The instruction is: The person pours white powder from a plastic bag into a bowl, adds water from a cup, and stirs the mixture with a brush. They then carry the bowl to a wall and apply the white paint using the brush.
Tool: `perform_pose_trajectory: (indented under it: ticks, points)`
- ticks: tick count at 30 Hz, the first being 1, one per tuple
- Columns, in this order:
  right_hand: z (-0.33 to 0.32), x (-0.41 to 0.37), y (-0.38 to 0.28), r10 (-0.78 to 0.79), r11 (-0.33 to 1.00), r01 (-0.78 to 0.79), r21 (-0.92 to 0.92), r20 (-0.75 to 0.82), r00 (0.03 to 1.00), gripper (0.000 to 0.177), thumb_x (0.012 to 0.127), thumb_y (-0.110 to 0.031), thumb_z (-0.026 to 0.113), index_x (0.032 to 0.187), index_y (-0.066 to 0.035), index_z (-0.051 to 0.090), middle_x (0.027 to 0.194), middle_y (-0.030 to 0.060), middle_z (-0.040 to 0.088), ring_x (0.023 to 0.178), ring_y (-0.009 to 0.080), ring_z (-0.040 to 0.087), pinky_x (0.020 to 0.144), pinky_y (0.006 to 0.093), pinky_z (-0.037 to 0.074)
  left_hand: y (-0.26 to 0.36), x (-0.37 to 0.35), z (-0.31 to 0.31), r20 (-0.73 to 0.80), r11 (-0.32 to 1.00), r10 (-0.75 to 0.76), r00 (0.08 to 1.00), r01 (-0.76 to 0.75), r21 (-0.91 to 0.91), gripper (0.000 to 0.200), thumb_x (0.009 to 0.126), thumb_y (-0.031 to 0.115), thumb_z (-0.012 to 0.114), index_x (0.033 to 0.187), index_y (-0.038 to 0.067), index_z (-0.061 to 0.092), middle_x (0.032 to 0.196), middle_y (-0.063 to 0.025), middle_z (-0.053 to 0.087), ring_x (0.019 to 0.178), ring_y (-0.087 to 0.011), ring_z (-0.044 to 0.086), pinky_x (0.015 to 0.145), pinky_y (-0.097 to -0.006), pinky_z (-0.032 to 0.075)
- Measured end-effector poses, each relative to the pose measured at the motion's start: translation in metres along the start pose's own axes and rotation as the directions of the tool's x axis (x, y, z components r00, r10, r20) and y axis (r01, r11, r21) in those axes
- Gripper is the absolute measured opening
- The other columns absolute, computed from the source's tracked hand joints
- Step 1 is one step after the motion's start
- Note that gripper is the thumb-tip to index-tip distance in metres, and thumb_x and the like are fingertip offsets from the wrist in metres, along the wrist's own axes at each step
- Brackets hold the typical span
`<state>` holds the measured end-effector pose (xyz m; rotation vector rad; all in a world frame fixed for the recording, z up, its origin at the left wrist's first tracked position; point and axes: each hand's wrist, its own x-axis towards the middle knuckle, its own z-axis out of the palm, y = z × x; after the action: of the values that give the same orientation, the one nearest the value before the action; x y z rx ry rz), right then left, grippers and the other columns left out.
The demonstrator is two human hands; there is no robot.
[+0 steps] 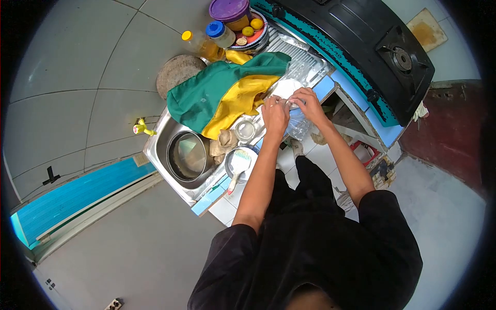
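Fingers (273,102) touch clear plastic (298,125) — stove lettering (329,47) unclear.

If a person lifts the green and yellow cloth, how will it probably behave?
The green and yellow cloth will probably hang floppy, since it lies in loose folds. It looks thin, so it is likely light for its spread. Its yellow edge lies close to the clear round container, so a sideways pull might brush that.
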<state>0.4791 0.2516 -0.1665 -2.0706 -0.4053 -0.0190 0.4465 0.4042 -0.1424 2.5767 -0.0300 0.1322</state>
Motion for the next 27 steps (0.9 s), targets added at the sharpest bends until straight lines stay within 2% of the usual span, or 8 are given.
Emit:
perform_pose_trajectory:
  ticks: [2, 6, 8, 9, 11, 14, 18, 27]
  points:
    - [-0.003, 0.000, 0.000, 0.073, 0.990, -0.069, 0.119, -0.031, 0.997, 0.014, 0.080, -0.011, 0.067, 0.093, -0.005, 0.069, 0.096, 0.0076, 0.062, 0.102, 0.0261, 0.052, 0.087, 0.0372, 0.041, 0.004, 0.005, -0.006, 0.035, 0.999, 0.036, 0.999, -0.037, 0.038, 0.019, 0.084, 0.025, 0.063, 0.090, 0.011, 0.073, 0.094, -0.0098, 0.064, 0.092, -0.0289, 0.057, 0.076, -0.0422, 0.041]
    - [0.003, -0.017, -0.006, 0.071, 0.997, -0.072, 0.005, -0.236, 0.969, 0.032, 0.083, -0.015, 0.066, 0.114, -0.007, 0.061, 0.113, 0.0127, 0.056, 0.104, 0.0280, 0.052, 0.094, 0.0367, 0.041, 0.017, 0.011, -0.018, 0.057, 1.000, 0.011, 0.998, -0.011, 0.004, 0.018, 0.085, 0.024, 0.061, 0.089, 0.011, 0.073, 0.094, -0.0090, 0.064, 0.091, -0.0290, 0.057, 0.073, -0.0425, 0.040]
    - [0.019, -0.028, 0.001, 0.412, 0.896, -0.345, 0.278, -0.237, 0.880, 0.052, 0.088, -0.017, 0.064, 0.134, -0.008, 0.043, 0.132, 0.0181, 0.043, 0.110, 0.0285, 0.051, 0.096, 0.0366, 0.042, 0.026, 0.018, -0.017, 0.030, 0.994, 0.067, 0.997, -0.064, -0.085, 0.017, 0.084, 0.022, 0.060, 0.086, 0.009, 0.072, 0.091, -0.0102, 0.065, 0.089, -0.0297, 0.058, 0.073, -0.0419, 0.040]
    - [0.026, -0.030, 0.009, 0.414, 0.896, -0.347, 0.277, -0.238, 0.879, 0.052, 0.088, -0.017, 0.064, 0.134, -0.008, 0.043, 0.132, 0.0181, 0.043, 0.110, 0.0285, 0.051, 0.096, 0.0366, 0.042, 0.033, 0.023, -0.018, 0.032, 0.994, 0.067, 0.997, -0.064, -0.087, 0.017, 0.084, 0.022, 0.060, 0.086, 0.009, 0.072, 0.091, -0.0102, 0.065, 0.089, -0.0297, 0.058, 0.073, -0.0419, 0.040]
    - [0.035, -0.032, 0.022, 0.614, 0.641, -0.395, 0.658, -0.132, 0.778, 0.063, 0.091, -0.015, 0.061, 0.143, -0.006, 0.026, 0.140, 0.0216, 0.034, 0.118, 0.0284, 0.047, 0.094, 0.0354, 0.044, 0.046, 0.037, -0.020, 0.045, 0.989, 0.085, 0.995, -0.079, -0.123, 0.017, 0.083, 0.020, 0.060, 0.084, 0.008, 0.071, 0.089, -0.0119, 0.066, 0.087, -0.0303, 0.059, 0.074, -0.0424, 0.041]
    - [0.039, -0.031, 0.011, 0.671, 0.520, -0.394, 0.758, -0.078, 0.737, 0.070, 0.089, -0.009, 0.062, 0.144, -0.002, 0.019, 0.142, 0.0218, 0.031, 0.125, 0.0289, 0.044, 0.092, 0.0345, 0.046, 0.056, 0.061, -0.006, -0.073, 0.983, 0.101, 0.992, -0.111, -0.148, 0.017, 0.082, 0.020, 0.060, 0.085, 0.007, 0.071, 0.088, -0.0133, 0.067, 0.087, -0.0308, 0.059, 0.073, -0.0439, 0.041]
    - [0.036, -0.013, 0.019, 0.675, 0.564, -0.449, 0.693, -0.073, 0.734, 0.079, 0.080, 0.001, 0.069, 0.143, -0.001, 0.020, 0.141, 0.0208, 0.034, 0.125, 0.0288, 0.045, 0.094, 0.0334, 0.046, 0.073, 0.094, -0.005, -0.004, 0.953, -0.012, 1.000, 0.011, -0.303, 0.020, 0.083, 0.021, 0.060, 0.082, 0.005, 0.072, 0.085, -0.0159, 0.068, 0.082, -0.0339, 0.063, 0.075, -0.0440, 0.047]
    - [-0.013, 0.043, 0.063, 0.655, 0.709, -0.420, 0.567, -0.307, 0.690, 0.077, 0.074, -0.005, 0.076, 0.138, -0.001, 0.033, 0.132, 0.0170, 0.047, 0.118, 0.0276, 0.052, 0.094, 0.0365, 0.046, 0.104, 0.149, 0.020, 0.191, 0.846, -0.030, 0.981, 0.127, -0.518, 0.023, 0.085, 0.024, 0.061, 0.088, 0.005, 0.074, 0.077, -0.0177, 0.069, 0.071, -0.0270, 0.069, 0.068, -0.0348, 0.051]
